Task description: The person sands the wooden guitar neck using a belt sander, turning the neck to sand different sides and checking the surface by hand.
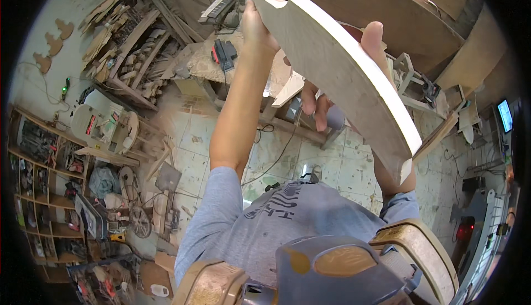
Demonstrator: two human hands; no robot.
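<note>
I hold up a long curved wooden board (pixel 337 67), tilted, with a pale, brightly lit edge and a greyish flat face. My left hand (pixel 259 28) is closed around its far left end, beside a small notch. My right hand (pixel 374 42) is behind the board, cradling it from underneath. Its thumb sticks up past the pale edge, and its curled fingertips show past the opposite edge; the palm is hidden. The board's near end (pixel 402 167) passes over my right forearm.
Ahead is a workbench (pixel 310 133) with a red-and-black power tool (pixel 224 55) on it. Stacked wood offcuts (pixel 130 56) stand at the far left, and shelves of tools (pixel 47 200) at the left. A respirator mask (pixel 340 272) fills the lower edge. Cables cross the tiled floor (pixel 276 161).
</note>
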